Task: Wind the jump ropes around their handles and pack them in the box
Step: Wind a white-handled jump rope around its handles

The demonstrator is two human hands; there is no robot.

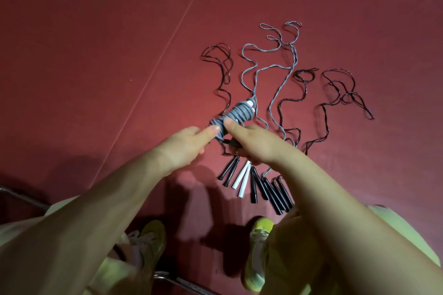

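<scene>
**Grey rope wound on its handles, held above the loose ropes**

Dark red floor [96,31] fills the view, crossed by a thin pale line [167,38] running diagonally from the upper middle down to the left. Above it, both hands hold a wound bundle [233,116]: a grey jump rope coiled thickly around its white handles, one handle tip showing pink and white at the far end. The left hand [187,141] pinches the near end of the bundle, thumb on top of the coils. The right hand [254,143] grips the same end from the other side, thumb on the coils and fingers curled underneath; a short dark piece shows between the two hands, too hidden to identify.

On the floor below and beyond the hands lie the loose ropes, fanned out with handles toward the person. A pair of white handles [242,179] lies between black handles [273,193], with another black pair [227,172] just to the left. Grey cord [271,69] and dark cords [335,93] trail away in wavy loops.

Yellow-green shoes [260,246] and pale trousers [407,230] show at the bottom edge, with a metal bar [182,284] between them. No box can be seen.
</scene>
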